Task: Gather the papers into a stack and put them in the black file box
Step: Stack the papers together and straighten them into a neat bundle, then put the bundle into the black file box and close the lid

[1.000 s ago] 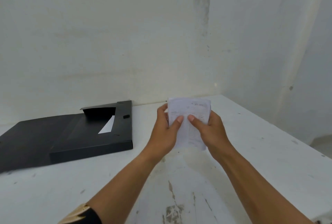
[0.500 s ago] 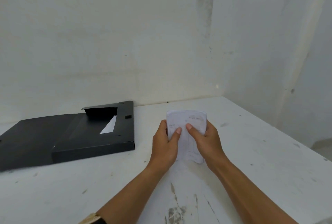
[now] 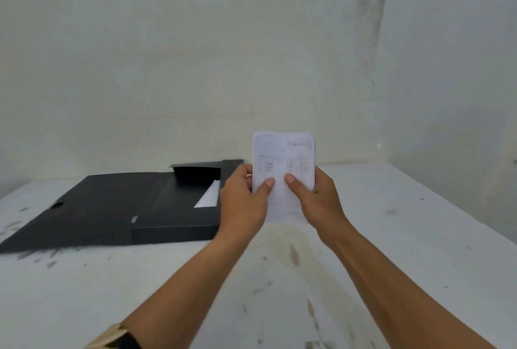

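A small stack of white printed papers (image 3: 283, 152) stands upright above the table, held from both sides. My left hand (image 3: 242, 203) grips its left edge with the thumb on the front. My right hand (image 3: 317, 199) grips the right edge the same way. The black file box (image 3: 173, 208) lies open on the table just left of my hands, its lid (image 3: 78, 208) folded flat to the left. A white sheet (image 3: 209, 196) shows inside the box. The lower end of the stack is hidden behind my hands.
The white, scuffed table (image 3: 405, 231) runs to a wall behind and a corner wall on the right. Its right edge slants down at the far right. A watch with a pale strap (image 3: 117, 339) sits on my left wrist.
The stack came down towards the table and is now raised again, held higher and more upright. The view has shifted right, so the file box sits closer to my hands.
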Demonstrator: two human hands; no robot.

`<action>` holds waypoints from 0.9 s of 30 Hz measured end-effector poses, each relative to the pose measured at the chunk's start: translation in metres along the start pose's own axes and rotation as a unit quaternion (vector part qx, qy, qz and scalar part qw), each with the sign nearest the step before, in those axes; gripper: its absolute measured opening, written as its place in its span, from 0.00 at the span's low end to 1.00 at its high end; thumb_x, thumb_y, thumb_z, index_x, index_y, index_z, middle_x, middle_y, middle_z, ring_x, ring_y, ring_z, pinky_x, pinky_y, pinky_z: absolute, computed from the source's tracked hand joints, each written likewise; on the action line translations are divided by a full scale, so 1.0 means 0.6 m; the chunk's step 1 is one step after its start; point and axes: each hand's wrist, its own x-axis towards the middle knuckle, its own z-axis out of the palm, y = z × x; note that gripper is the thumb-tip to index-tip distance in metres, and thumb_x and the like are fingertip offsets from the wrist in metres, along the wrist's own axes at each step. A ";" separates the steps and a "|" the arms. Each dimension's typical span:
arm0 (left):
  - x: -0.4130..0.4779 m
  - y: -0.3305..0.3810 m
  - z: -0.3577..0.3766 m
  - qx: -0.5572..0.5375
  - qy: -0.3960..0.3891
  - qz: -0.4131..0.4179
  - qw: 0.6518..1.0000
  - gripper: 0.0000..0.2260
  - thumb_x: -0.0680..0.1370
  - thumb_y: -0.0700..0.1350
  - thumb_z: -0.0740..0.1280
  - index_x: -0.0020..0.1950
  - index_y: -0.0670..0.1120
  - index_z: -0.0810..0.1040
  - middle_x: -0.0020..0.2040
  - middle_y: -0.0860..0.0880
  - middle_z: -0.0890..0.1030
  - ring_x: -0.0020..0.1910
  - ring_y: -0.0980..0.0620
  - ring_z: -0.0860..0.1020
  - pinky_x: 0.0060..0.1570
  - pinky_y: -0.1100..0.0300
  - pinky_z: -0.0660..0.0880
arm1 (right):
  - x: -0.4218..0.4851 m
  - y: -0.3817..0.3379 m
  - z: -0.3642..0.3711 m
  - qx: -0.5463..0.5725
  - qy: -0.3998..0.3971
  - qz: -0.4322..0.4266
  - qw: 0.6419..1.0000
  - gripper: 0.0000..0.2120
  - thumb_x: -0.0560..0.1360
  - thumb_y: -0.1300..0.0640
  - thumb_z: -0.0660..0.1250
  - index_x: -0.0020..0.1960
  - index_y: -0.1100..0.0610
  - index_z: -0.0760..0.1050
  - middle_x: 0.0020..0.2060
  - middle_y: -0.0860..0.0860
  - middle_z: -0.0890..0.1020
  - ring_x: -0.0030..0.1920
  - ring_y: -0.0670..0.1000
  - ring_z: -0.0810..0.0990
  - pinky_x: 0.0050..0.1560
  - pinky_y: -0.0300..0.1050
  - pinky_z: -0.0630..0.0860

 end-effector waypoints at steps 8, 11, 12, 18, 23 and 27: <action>0.102 0.022 -0.212 0.133 0.079 -0.066 0.986 0.14 0.78 0.37 0.66 0.63 0.46 0.69 0.53 0.51 0.75 0.51 0.51 0.77 0.48 0.59 0.77 | 0.099 -0.042 0.190 0.005 -0.053 0.011 0.999 0.11 0.78 0.47 0.66 0.53 0.55 0.74 0.41 0.48 0.84 0.38 0.48 0.83 0.35 0.42 0.79; 0.151 0.012 -0.279 0.131 0.109 -0.115 0.979 0.07 0.78 0.33 0.64 0.50 0.45 0.71 0.47 0.50 0.76 0.49 0.49 0.76 0.48 0.58 0.73 | 0.127 -0.027 0.206 -0.036 -0.053 0.038 0.997 0.12 0.78 0.46 0.65 0.55 0.53 0.73 0.44 0.52 0.84 0.39 0.49 0.81 0.39 0.45 0.80; 0.167 -0.002 -0.287 0.129 0.097 -0.144 0.976 0.07 0.78 0.32 0.63 0.46 0.44 0.73 0.45 0.49 0.78 0.48 0.48 0.76 0.48 0.58 0.73 | 0.130 -0.013 0.209 -0.056 -0.051 0.048 0.996 0.11 0.77 0.48 0.66 0.55 0.53 0.73 0.46 0.53 0.84 0.41 0.50 0.81 0.41 0.47 0.81; 0.233 -0.109 -0.237 0.260 -0.021 -0.252 0.932 0.14 0.77 0.35 0.62 0.63 0.36 0.74 0.55 0.42 0.78 0.50 0.44 0.77 0.47 0.55 0.76 | 0.112 0.062 0.219 -0.181 -0.001 0.092 0.979 0.10 0.76 0.48 0.68 0.53 0.50 0.73 0.43 0.49 0.81 0.45 0.50 0.81 0.50 0.50 0.79; 0.252 -0.150 -0.193 0.353 -0.085 -0.276 0.890 0.15 0.78 0.35 0.61 0.65 0.37 0.73 0.51 0.42 0.76 0.47 0.45 0.76 0.45 0.57 0.74 | 0.086 0.100 0.224 -0.375 -0.034 0.021 0.926 0.20 0.73 0.44 0.69 0.61 0.49 0.71 0.56 0.48 0.76 0.57 0.51 0.74 0.55 0.45 0.72; 0.257 -0.159 -0.155 0.338 -0.131 -0.284 0.888 0.14 0.78 0.33 0.63 0.64 0.37 0.73 0.43 0.44 0.75 0.45 0.45 0.76 0.43 0.56 0.76 | 0.077 0.121 0.237 -0.471 -0.067 -0.010 0.879 0.28 0.72 0.37 0.66 0.67 0.47 0.66 0.64 0.50 0.69 0.64 0.54 0.67 0.61 0.49 0.67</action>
